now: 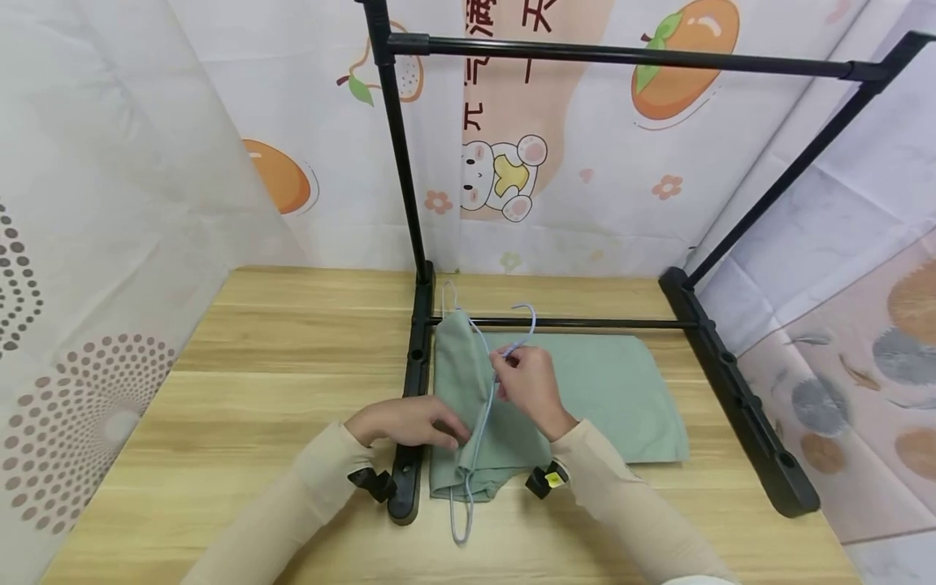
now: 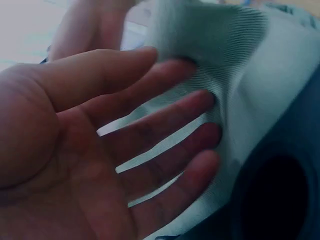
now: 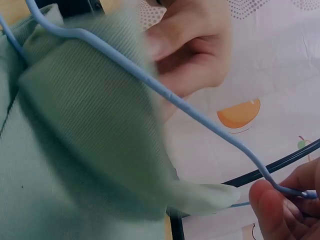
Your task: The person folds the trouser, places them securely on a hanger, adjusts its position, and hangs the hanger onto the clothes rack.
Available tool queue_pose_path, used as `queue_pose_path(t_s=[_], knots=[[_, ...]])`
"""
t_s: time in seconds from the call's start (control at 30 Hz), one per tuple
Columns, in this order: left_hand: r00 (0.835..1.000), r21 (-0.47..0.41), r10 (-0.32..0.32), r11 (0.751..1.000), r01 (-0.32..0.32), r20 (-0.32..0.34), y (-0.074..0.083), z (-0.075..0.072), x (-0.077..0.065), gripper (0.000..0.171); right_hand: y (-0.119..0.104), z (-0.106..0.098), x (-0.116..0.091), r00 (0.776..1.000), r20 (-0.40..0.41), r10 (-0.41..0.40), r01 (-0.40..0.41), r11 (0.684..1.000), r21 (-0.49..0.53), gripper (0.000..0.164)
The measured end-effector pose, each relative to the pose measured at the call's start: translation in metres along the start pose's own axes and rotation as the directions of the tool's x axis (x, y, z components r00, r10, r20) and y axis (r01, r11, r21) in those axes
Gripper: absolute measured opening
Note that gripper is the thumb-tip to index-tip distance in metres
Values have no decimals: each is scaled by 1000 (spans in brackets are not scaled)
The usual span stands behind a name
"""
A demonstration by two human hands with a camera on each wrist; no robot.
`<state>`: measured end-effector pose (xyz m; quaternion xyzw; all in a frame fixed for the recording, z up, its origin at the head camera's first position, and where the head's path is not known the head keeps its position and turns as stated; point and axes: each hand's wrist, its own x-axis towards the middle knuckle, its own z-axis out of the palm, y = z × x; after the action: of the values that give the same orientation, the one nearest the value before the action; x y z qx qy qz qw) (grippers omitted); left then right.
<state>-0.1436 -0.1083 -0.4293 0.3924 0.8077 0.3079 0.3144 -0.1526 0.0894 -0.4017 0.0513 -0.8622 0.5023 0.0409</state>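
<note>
A folded sage-green ribbed cloth (image 1: 607, 390) lies on the table, its left part turned up in a flap (image 3: 95, 100). My right hand (image 1: 530, 386) pinches a light-blue hanger (image 3: 195, 115) near its hook, between thumb and fingers. The hanger's long side slants down across the flap. A second, paler hook (image 1: 449, 294) rises from the flap's far end, its lower part hidden in the cloth. My left hand (image 1: 417, 422) is at the flap's left edge. In the left wrist view its fingers (image 2: 165, 120) are spread, the tips against the cloth and the thumb apart.
A black metal rack (image 1: 548, 53) stands over the cloth, with its left foot (image 1: 417, 357) just left of the cloth and its right foot (image 1: 738, 390) farther off. A low crossbar (image 1: 614, 323) runs behind the cloth. Printed curtains (image 1: 585, 162) close off the table's back and sides.
</note>
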Motion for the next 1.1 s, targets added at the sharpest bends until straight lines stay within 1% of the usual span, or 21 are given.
queue_pose_path(t_s=[0.1,0.13,0.17,0.2,0.23,0.27,0.3,0.33,0.4,0.43,0.47,0.53,0.63,0.7,0.8,0.9,0.97,1.03,1.1], knots=[[997,136,19,990,-29,74,3,2,9,26,1,-2,0,1000,3,-23,23,1000,-12,20],[994,166,29,985,-46,104,3,2,12,25,1,-2,0,1000,8,-30,30,999,-15,21],[990,183,39,981,-65,137,3,2,15,23,0,-2,-1,999,12,-34,34,999,-20,21],[985,188,38,980,-70,166,3,1,17,22,1,-2,-1,999,13,-35,36,999,-24,21],[982,177,40,982,-73,184,3,0,19,22,1,-2,-1,999,14,-36,36,999,-28,22],[982,163,40,984,-70,184,2,-3,20,22,1,-3,-1,999,13,-38,38,999,-33,22],[985,148,35,987,-60,170,1,-5,21,22,2,-3,-1,999,13,-38,38,999,-36,21],[990,135,21,990,-40,139,0,-9,22,23,2,-3,-1,999,13,-36,37,999,-38,21],[999,135,-19,991,14,34,-4,-16,22,24,3,-3,-1,999,12,-34,35,998,-46,22],[999,145,-36,989,39,-28,-7,-19,23,25,3,-3,-1,999,14,-34,34,998,-49,22],[995,149,-52,987,65,-87,-9,-23,23,27,4,-4,-1,999,16,-33,33,998,-50,22],[981,170,-86,979,116,-176,-14,-29,25,29,5,-4,-1,999,23,-28,29,998,-48,23],[957,200,-123,963,179,-263,-20,-36,29,33,6,-4,-2,999,25,-28,29,999,-45,23],[944,208,-152,954,218,-292,-23,-39,31,38,6,-3,-2,999,28,-25,26,999,-47,22],[930,213,-194,940,267,-312,-26,-43,35,48,5,-2,-3,999,30,-17,18,999,-50,22],[924,202,-228,933,297,-308,-29,-47,40,56,3,-3,-4,999,34,-17,19,998,-54,21],[927,210,-235,930,302,-294,-29,-50,42,57,2,-3,-4,999,35,-26,27,998,-56,21],[936,235,-234,925,298,-265,-29,-53,43,56,2,-4,-4,999,32,-35,37,998,-59,21],[946,255,-220,925,280,-239,-29,-55,43,55,2,-4,-4,999,25,-44,45,997,-61,22]])
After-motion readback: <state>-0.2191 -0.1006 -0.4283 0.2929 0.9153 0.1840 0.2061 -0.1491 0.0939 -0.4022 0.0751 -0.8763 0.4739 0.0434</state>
